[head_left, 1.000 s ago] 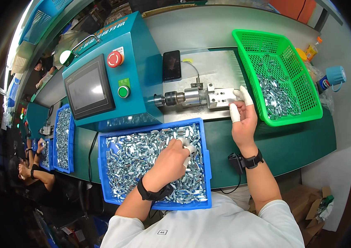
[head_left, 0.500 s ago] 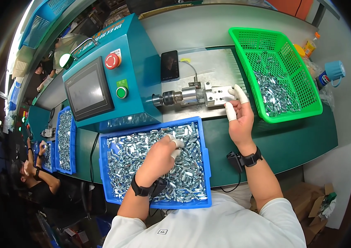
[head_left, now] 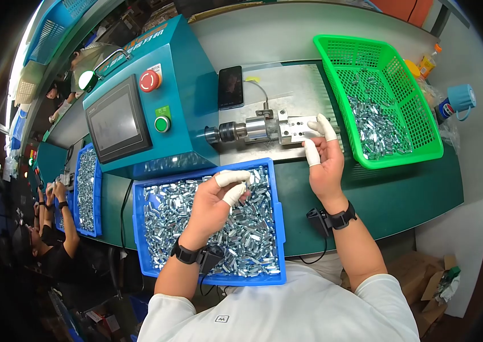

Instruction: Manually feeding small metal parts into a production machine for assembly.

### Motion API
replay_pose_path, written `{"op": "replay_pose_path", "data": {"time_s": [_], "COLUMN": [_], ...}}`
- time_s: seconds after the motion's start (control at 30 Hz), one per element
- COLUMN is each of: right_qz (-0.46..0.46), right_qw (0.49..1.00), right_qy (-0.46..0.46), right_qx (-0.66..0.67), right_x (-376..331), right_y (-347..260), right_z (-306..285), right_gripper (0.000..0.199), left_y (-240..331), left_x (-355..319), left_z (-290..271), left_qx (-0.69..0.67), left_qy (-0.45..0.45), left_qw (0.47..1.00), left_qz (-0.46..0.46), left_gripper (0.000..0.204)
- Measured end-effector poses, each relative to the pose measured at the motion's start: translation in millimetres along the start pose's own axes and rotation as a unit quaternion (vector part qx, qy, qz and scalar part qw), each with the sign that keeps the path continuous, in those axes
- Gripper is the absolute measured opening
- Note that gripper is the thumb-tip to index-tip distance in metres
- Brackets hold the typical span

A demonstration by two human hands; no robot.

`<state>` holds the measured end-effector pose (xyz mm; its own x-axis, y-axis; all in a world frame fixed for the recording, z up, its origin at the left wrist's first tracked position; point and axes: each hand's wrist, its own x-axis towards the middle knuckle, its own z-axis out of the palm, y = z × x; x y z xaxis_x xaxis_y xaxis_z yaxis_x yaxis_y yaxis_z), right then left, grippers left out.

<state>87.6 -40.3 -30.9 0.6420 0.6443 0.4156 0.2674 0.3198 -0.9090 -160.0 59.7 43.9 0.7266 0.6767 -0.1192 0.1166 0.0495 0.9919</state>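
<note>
My left hand (head_left: 213, 202), with white finger covers on thumb and fingers, is over the blue tray (head_left: 281, 228) of small shiny metal parts (head_left: 196, 199). Its thumb and forefinger are pinched on a small metal part, mostly hidden by the fingertips. My right hand (head_left: 326, 162) is at the right end of the silver fixture block (head_left: 295, 130). Its covered fingers are apart, with thumb and forefinger beside the block; nothing shows between them. Left of the block, a chuck (head_left: 228, 131) sticks out of the teal machine (head_left: 187, 85).
A green basket (head_left: 432, 149) partly filled with metal parts stands on the right. A phone (head_left: 230, 87) lies behind the chuck. The machine has a screen (head_left: 117, 121), a red button (head_left: 150, 81) and a green button (head_left: 162, 123). Another person (head_left: 53, 239) works at far left beside blue trays.
My left hand has risen from among the metal parts, turned, and brought thumb and forefinger together in a pinch. My right hand stays at the fixture block, barely shifted. The view has moved slightly.
</note>
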Motion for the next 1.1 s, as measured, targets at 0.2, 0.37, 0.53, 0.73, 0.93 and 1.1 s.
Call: {"op": "replay_pose_path", "data": {"time_s": [0.2, 0.37, 0.53, 0.73, 0.93, 1.1], "right_qz": [0.001, -0.001, 0.027, 0.04, 0.069, 0.184], "right_qw": [0.999, 1.0, 1.0, 0.999, 0.996, 0.968], "right_qy": [0.019, -0.008, -0.015, -0.012, -0.036, -0.131], "right_qx": [0.026, -0.014, 0.001, 0.025, 0.037, 0.108], "right_x": [3.8, 1.6, -1.3, 1.0, 2.4, 6.7], "right_y": [-4.2, -3.3, -3.4, -5.3, -7.9, -18.3], "right_z": [4.0, 0.0, -1.0, 3.8, 1.9, 7.4], "right_gripper": [0.062, 0.063, 0.06, 0.057, 0.056, 0.062], "left_y": [3.3, 17.2, 34.5, 23.1, 23.6, 34.9], "left_x": [15.6, 38.0, 93.8, 143.2, 143.9, 117.9], "left_z": [9.9, 16.3, 42.0, 50.1, 45.0, 41.3], "left_qx": [-0.069, 0.052, 0.37, 0.48, 0.495, 0.499], "left_qy": [0.03, 0.009, 0.041, 0.049, 0.027, 0.016], "left_qw": [0.997, 0.996, 0.865, 0.79, 0.785, 0.773], "left_qz": [0.027, 0.073, 0.335, 0.379, 0.372, 0.391], "left_gripper": [0.029, 0.027, 0.023, 0.023, 0.024, 0.033]}}
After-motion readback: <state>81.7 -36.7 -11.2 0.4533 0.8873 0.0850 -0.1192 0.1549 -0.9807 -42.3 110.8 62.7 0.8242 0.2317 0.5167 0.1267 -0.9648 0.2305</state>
